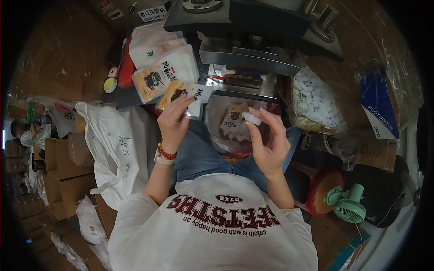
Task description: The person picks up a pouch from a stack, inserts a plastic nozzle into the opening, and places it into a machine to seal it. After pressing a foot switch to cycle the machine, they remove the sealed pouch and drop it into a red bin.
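My left hand (172, 122) is closed on a printed plastic pouch (199, 97) with an orange and white face, held at the front edge of the machine. Between the thumb and fingers of my right hand (271, 142) is a small white plastic spout (251, 118). The spout is apart from the pouch, to its right. Below and between my hands, a clear plastic bag (217, 141) sits at my lap with a printed pouch (233, 121) in it. Beyond my left hand lies a stack of similar pouches (172, 63).
A press machine (251, 58) with a metal block stands ahead. At right are a bag of white plastic pieces (316, 101), a blue foot switch box (379, 106) and a green fan (351, 205). A white sack (115, 149) and cardboard boxes (68, 174) stand at left.
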### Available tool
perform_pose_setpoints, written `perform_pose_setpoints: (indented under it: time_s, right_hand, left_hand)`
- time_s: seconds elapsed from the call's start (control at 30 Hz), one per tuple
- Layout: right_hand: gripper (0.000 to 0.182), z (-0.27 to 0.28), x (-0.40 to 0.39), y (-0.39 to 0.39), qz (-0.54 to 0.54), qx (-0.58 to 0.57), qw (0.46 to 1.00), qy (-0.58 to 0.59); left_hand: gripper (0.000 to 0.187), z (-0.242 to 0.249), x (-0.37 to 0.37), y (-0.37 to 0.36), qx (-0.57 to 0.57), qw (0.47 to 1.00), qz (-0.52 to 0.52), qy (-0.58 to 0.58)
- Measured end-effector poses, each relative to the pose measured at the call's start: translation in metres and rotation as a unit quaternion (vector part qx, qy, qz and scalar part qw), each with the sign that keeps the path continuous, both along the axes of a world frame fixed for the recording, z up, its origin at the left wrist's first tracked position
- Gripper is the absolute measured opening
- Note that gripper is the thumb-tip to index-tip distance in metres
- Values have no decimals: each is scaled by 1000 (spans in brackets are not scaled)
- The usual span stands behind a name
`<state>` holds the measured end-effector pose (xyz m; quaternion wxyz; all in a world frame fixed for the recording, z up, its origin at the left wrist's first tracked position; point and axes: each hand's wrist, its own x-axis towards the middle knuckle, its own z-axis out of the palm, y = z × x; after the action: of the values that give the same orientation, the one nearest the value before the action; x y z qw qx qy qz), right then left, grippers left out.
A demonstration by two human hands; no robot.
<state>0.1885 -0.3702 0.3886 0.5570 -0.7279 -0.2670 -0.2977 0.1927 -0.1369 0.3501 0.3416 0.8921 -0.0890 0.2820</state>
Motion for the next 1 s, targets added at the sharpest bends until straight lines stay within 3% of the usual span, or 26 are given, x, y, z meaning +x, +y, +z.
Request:
perform_pose_setpoints:
  time_s: [0.03, 0.13, 0.27, 0.33, 0.37, 0.4, 0.43, 0.5, 0.57, 0.63, 0.67, 0.73, 0.8, 0.93, 1.0]
  right_hand:
    - [42, 3, 4, 2, -1, -1, 1000, 1]
    - [48, 7, 12, 9, 33, -165, 985, -22]
    - [47, 14, 12, -3, 127, -81, 988, -17]
    - [48, 18, 11, -15, 159, -59, 978, 120]
    - [48, 13, 13, -17, 156, -59, 978, 124]
    - [50, 6, 19, -18, 79, -105, 983, 126]
    - [53, 1, 24, -20, 2, -150, 981, 125]
    - [51, 1, 23, -34, -40, -94, 978, 183]
    - [42, 7, 26, -56, -122, -60, 976, 171]
    - [33, 17, 34, -76, -220, -82, 957, 171]
    - [33, 14, 42, -84, -218, -82, 957, 171]
    - [31, -6, 61, -99, -344, -289, 882, 143]
    - [27, -37, 73, -114, -341, -336, 862, 166]
    - [23, -44, 80, -115, -255, -351, 870, 233]
    - [25, -40, 80, -116, -251, -258, 900, 245]
  left_hand:
    - [38, 9, -5, -8, 13, 999, -29, -28]
    - [37, 22, -13, -27, 27, 996, -76, -26]
    - [34, 36, -15, -36, -35, 985, -169, 9]
    - [30, 30, -14, -41, -84, 974, -205, 37]
    - [23, 20, -11, -46, -163, 954, -211, 137]
    - [17, 9, -6, -52, -238, 918, -213, 233]
    - [17, -3, 0, -58, -237, 918, -214, 233]
    - [21, -21, 16, -70, -369, 831, -181, 376]
    - [25, -16, 33, -77, -403, 808, -183, 390]
    - [26, -13, 52, -83, -519, 742, -168, 389]
    - [28, -9, 61, -86, -545, 726, -166, 385]
    - [28, -20, 77, -83, -553, 717, -170, 388]
    - [27, -21, 82, -84, -591, 685, -171, 389]
    - [29, -18, 80, -72, -559, 710, -153, 400]
    - [35, -15, 77, -64, -300, 896, -131, 300]
